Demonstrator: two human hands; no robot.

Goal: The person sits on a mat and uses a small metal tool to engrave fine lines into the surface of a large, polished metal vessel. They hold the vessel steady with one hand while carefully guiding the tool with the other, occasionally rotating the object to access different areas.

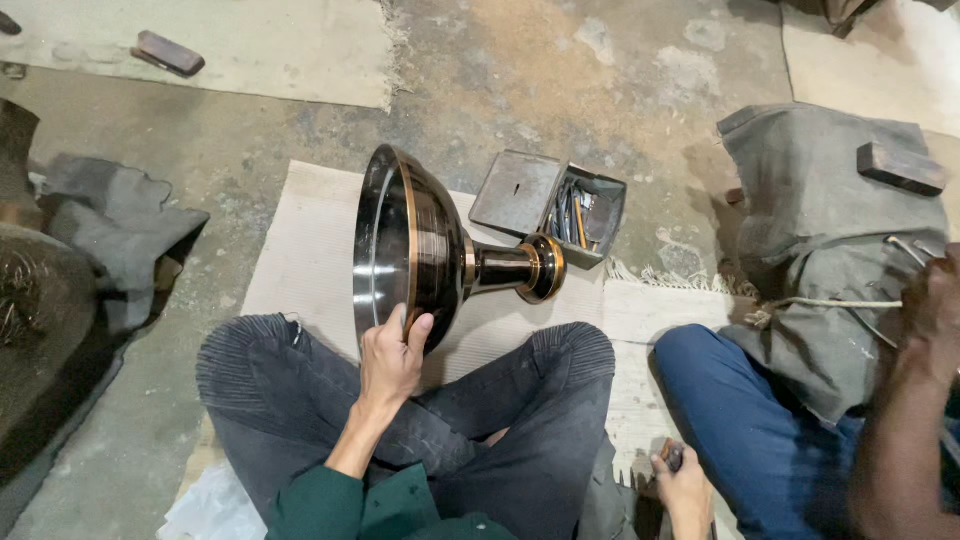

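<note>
Floor, far left: dark crumpled cloth (pixel 120 225) on bare concrete; a small dark block (pixel 168 53) well apart at the top edge.

Centre: woven mat (pixel 300 260) under the seated person's crossed legs. Left hand (pixel 392 355) curled over the lower rim of the metal pedestal bowl (pixel 410 250), thumb and fingers clamped on the edge. Bowl tipped on its side, mouth facing left, foot pointing right; dark polished surface with copper-coloured bands, looking largely finished.

Behind the foot: open metal tool box (pixel 565 205), lid laid flat, small tools inside.

Lower right: right hand (pixel 685 485) closed around a small dark object, kind unclear.

Far right: a co-worker's arm (pixel 915 400) beside grey sacking (pixel 820 230).
</note>
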